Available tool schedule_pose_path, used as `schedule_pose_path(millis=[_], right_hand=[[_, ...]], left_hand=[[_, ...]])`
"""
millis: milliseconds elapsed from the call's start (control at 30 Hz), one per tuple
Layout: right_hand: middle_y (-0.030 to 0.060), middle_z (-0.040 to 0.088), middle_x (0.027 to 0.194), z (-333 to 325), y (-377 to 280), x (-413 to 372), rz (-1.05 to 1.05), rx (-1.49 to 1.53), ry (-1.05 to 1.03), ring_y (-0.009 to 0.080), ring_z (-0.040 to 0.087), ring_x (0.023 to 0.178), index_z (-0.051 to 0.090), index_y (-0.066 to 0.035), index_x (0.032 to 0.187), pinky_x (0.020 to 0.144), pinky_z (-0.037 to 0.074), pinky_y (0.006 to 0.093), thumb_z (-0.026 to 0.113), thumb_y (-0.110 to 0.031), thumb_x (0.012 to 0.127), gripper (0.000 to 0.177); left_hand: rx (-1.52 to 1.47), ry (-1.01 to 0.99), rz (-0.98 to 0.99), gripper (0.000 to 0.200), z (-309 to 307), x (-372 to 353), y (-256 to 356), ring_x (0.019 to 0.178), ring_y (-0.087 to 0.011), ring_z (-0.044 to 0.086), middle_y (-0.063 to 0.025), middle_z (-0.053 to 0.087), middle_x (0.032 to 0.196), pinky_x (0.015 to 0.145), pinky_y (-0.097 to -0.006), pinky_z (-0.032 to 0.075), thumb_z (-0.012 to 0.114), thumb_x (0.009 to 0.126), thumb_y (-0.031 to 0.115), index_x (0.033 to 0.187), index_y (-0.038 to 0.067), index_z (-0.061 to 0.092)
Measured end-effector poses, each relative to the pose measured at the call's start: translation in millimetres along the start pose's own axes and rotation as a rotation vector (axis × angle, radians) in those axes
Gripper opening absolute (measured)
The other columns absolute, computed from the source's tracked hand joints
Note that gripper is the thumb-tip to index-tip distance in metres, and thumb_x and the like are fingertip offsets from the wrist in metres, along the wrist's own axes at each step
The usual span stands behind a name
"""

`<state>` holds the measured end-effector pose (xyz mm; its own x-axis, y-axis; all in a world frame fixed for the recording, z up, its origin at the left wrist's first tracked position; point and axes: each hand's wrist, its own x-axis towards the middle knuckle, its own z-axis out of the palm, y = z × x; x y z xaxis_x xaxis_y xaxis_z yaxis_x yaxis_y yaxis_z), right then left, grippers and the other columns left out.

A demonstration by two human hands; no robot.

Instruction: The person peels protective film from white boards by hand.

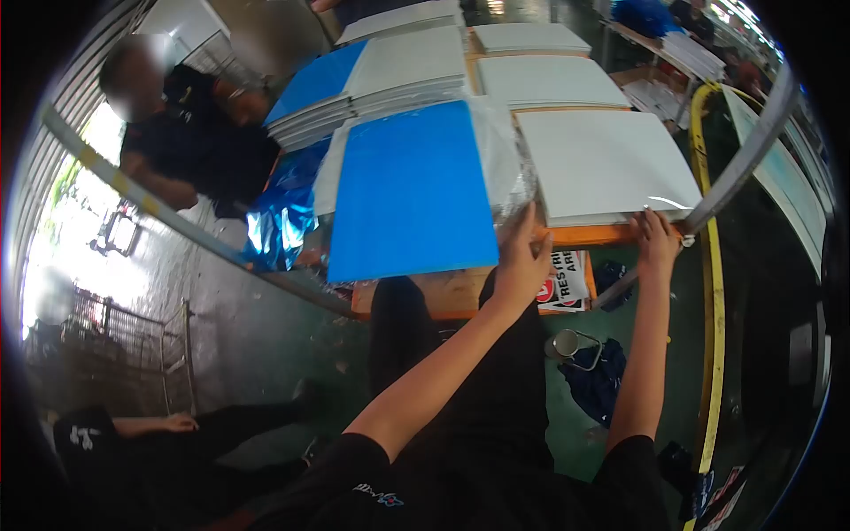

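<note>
A bright blue sheet lies on clear plastic film at the near edge of the table. Just right of its lower corner is my left hand, fingers apart and pointing up, with nothing seen in it. My right hand rests at the near edge of a stack of white sheets, its fingertips touching that edge. Whether it grips anything there cannot be made out. Crumpled clear film lies between the blue sheet and the white stack.
More white stacks and a blue-topped stack lie farther back. Blue foil hangs at the left. Metal posts flank the table. A person stands at the left; another sits lower left. A metal mug is below.
</note>
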<state>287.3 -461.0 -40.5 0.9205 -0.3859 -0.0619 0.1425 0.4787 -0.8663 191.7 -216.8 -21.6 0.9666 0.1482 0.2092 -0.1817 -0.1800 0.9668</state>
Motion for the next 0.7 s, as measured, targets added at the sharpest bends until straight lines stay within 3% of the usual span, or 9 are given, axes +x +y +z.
schedule_pose_path(millis=[100, 300, 367, 400, 500, 567, 700], right_hand=[[0.0115, 0.066, 0.101, 2, -4, -4, -0.016, -0.059, 0.031, 0.0243, 0.07, 0.094, 0.059, 0.004, 0.106, 0.08, 0.063, 0.0339, 0.069, -0.003, 0.09, 0.02], [0.0112, 0.067, 0.101, 2, -11, -6, -0.008, -0.228, -0.021, 0.0233, 0.072, 0.093, 0.061, 0.005, 0.105, 0.074, 0.061, 0.0319, 0.067, -0.007, 0.093, 0.018], [0.0118, 0.068, 0.1, 5, -15, -10, 0.012, -0.213, -0.039, 0.0226, 0.072, 0.093, 0.062, 0.004, 0.104, 0.073, 0.061, 0.0317, 0.067, -0.008, 0.093, 0.017], [0.012, 0.068, 0.1, 4, -16, -11, 0.011, -0.215, -0.032, 0.0227, 0.072, 0.093, 0.062, 0.004, 0.103, 0.073, 0.062, 0.0317, 0.067, -0.008, 0.093, 0.017], [0.0118, 0.069, 0.098, 9, -18, -14, 0.015, -0.223, -0.024, 0.0224, 0.072, 0.094, 0.063, 0.004, 0.102, 0.071, 0.062, 0.0315, 0.067, -0.008, 0.093, 0.016], [0.0109, 0.069, 0.094, 12, -23, -19, 0.009, -0.238, -0.012, 0.0213, 0.072, 0.093, 0.063, 0.003, 0.098, 0.07, 0.061, 0.031, 0.067, -0.009, 0.093, 0.014], [0.0076, 0.067, 0.08, 11, -30, -23, -0.032, -0.393, -0.048, 0.0151, 0.068, 0.07, 0.064, 0.001, 0.089, 0.054, 0.053, 0.0274, 0.069, -0.015, 0.092, 0.018]], left_hand=[[-0.031, 0.024, -0.05, 0.056, -2, 4, 13, 0.054, -0.0123, 0.063, -0.0101, 0.067, 0.084, 0.051, -0.0268, 0.056, 0.061, 0.098, 0.007, 0.148, 0.0, 0.039], [0.058, 0.049, 0.13, 0.048, 2, 6, -6, 0.051, -0.0091, 0.059, -0.0081, 0.066, 0.081, 0.046, -0.0248, 0.053, 0.062, 0.097, 0.007, 0.143, 0.001, 0.048], [0.077, 0.109, 0.137, 0.042, 11, 8, -17, 0.069, -0.0213, 0.068, -0.0194, 0.068, 0.103, 0.071, -0.0337, 0.055, 0.067, 0.092, 0.008, 0.132, 0.001, 0.059], [0.076, 0.096, 0.106, 0.042, 10, 8, -16, 0.071, -0.0216, 0.068, -0.0191, 0.069, 0.102, 0.073, -0.0344, 0.055, 0.068, 0.092, 0.009, 0.132, 0.002, 0.06], [0.175, 0.118, 0.131, 0.042, 10, 13, -11, 0.059, -0.0189, 0.067, -0.0162, 0.071, 0.091, 0.063, -0.0325, 0.054, 0.068, 0.093, 0.012, 0.131, -0.001, 0.059], [0.155, 0.061, -0.005, 0.041, 3, 12, 11, 0.05, -0.0176, 0.064, -0.0152, 0.071, 0.084, 0.054, -0.0313, 0.053, 0.067, 0.093, 0.013, 0.131, -0.002, 0.059], [0.15, 0.008, 0.028, 0.041, 3, 17, 2, 0.042, -0.0163, 0.06, -0.0133, 0.069, 0.075, 0.043, -0.0301, 0.048, 0.065, 0.094, 0.013, 0.131, -0.003, 0.058]])
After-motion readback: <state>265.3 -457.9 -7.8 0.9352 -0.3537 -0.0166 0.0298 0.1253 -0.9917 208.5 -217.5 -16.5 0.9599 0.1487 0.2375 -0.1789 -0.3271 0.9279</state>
